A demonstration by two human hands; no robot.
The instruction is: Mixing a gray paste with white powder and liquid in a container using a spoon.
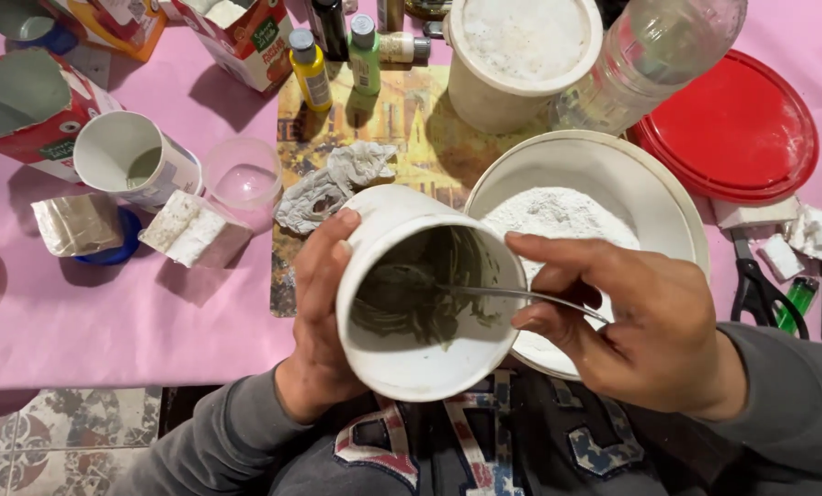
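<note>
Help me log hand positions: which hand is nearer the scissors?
Right. The right hand, holding a spoon, sits just left of the scissors; the left hand grips the white cup, farther away.

A white cup [426,292] smeared inside with grey-green paste is gripped by the left hand [320,312], tilted toward the camera. A metal spoon [484,292] is pinched by the right hand [636,321], its bowl inside the cup. A white bowl of powder [613,174] is seen just behind, on the pink tablecloth [107,312].
</note>
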